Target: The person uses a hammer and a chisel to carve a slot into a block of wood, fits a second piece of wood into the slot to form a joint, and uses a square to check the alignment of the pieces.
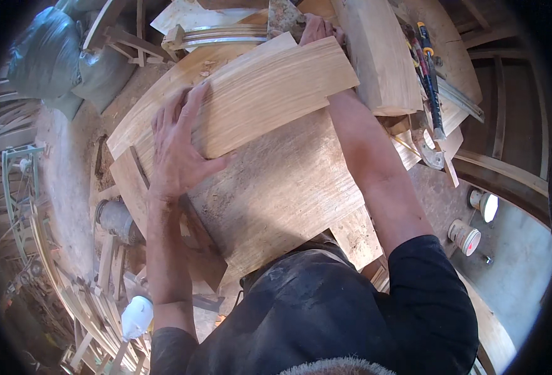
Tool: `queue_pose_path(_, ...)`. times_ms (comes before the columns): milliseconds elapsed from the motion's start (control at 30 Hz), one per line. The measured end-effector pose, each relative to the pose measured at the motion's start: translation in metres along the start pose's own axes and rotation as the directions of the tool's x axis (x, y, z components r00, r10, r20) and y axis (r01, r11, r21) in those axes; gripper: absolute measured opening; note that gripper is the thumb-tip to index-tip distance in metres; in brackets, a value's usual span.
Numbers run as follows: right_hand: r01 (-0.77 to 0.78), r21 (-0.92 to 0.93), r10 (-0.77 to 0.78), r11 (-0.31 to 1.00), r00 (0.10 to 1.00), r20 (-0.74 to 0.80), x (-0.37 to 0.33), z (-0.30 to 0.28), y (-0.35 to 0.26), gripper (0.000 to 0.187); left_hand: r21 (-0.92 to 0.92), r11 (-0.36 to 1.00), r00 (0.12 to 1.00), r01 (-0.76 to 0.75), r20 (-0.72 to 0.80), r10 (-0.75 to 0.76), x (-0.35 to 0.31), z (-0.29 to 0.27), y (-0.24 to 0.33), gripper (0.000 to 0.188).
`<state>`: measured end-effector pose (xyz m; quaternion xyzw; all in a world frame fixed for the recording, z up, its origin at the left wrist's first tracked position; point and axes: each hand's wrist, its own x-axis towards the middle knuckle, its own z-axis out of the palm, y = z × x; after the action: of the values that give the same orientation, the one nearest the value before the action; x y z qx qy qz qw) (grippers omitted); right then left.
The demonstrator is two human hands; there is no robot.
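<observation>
A pale, gently curved wooden board [269, 94] lies slantwise over the workbench, with a second board edge showing behind it. My left hand [182, 140] grips its left end, fingers over the far side and thumb out along the near edge. Under the board's right end passes my right forearm. Beyond it my right hand [321, 28] shows in part, its fingers bent beside a worn, dusty block [286, 22]; what they hold is hidden. Below the board spreads a dusty wooden panel [282, 181], reaching close to my body.
A thick curved timber [379, 59] stands right of my right hand. Near it lie a yellow-and-black-handled tool [424, 37] and a dark metal bar [435, 103]. Curved strips [226, 34] rest at the back. Bulging sacks [48, 56] sit far left; white tubs [463, 237] are right.
</observation>
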<state>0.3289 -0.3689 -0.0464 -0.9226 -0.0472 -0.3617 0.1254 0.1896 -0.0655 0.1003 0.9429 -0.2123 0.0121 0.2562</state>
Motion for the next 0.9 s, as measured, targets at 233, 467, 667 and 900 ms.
queue_pose_path(233, -0.012, 0.003, 0.012, 1.0, 0.999, -0.032, 0.001, -0.006, -0.005, 0.058, 0.003, 1.0, 1.0, -0.008, -0.005, 0.008, -0.003, -0.002, 0.002, 0.116)
queue_pose_path(467, -0.052, 0.051, 0.053, 0.997, 0.998, -0.029, 0.001, -0.01, -0.009, 0.053, -0.013, 0.998, 0.997, -0.064, -0.043, 0.063, -0.006, -0.001, -0.002, 0.116)
queue_pose_path(667, -0.152, 0.488, 0.116, 0.86, 0.988, 0.103, -0.021, -0.034, -0.02, 0.049, -0.01, 0.997, 0.994, -0.078, -0.075, 0.077, -0.009, -0.001, -0.003, 0.114)
queue_pose_path(900, -0.26, 0.595, 0.127, 0.761, 0.958, 0.255, -0.012, -0.062, -0.019, 0.039, 0.022, 0.998, 0.997, -0.062, -0.042, 0.063, -0.006, 0.003, -0.001, 0.113)
